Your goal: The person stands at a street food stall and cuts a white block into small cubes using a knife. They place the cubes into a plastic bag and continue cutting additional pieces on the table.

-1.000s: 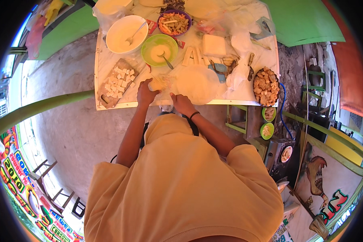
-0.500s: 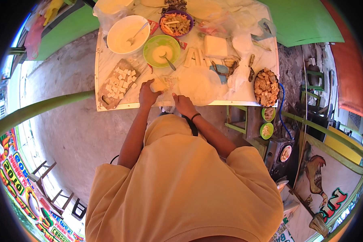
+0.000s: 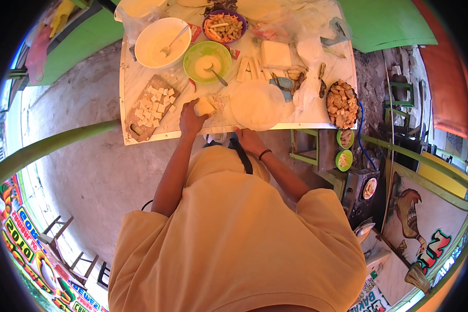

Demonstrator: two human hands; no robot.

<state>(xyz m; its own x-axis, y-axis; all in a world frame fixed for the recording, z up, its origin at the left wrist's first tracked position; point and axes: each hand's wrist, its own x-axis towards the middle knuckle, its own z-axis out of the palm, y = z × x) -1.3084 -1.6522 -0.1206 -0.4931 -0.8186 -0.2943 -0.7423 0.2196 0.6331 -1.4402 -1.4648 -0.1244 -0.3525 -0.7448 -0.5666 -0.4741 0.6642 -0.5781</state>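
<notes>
My left hand [image 3: 192,118] is at the table's near edge, its thumb and fingers closed on a small pale, squarish piece [image 3: 204,107] that looks like a folded wrapper. Pale shreds [image 3: 216,103] lie just beyond that piece. My right hand [image 3: 248,140] is lower, at the front edge beside a dark strap [image 3: 241,156]; its fingertips are too small and partly hidden to read. A pile of thin round wrappers [image 3: 257,105] lies on the table just past the right hand. Left of my left hand, a wooden board [image 3: 138,131] carries white cubes, probably tofu.
Behind the hands stand a green bowl [image 3: 188,60] of pale batter with a spoon, a white bowl [image 3: 143,47] and a purple bowl [image 3: 206,26] of cut sticks. A white block [image 3: 275,54] sits farther back. Fried pieces [image 3: 342,106] fill a dish at the right edge.
My right hand has drawn back from the pale piece, toward me and to the right, down to the table's edge. My left hand keeps the piece, which now appears more tilted.
</notes>
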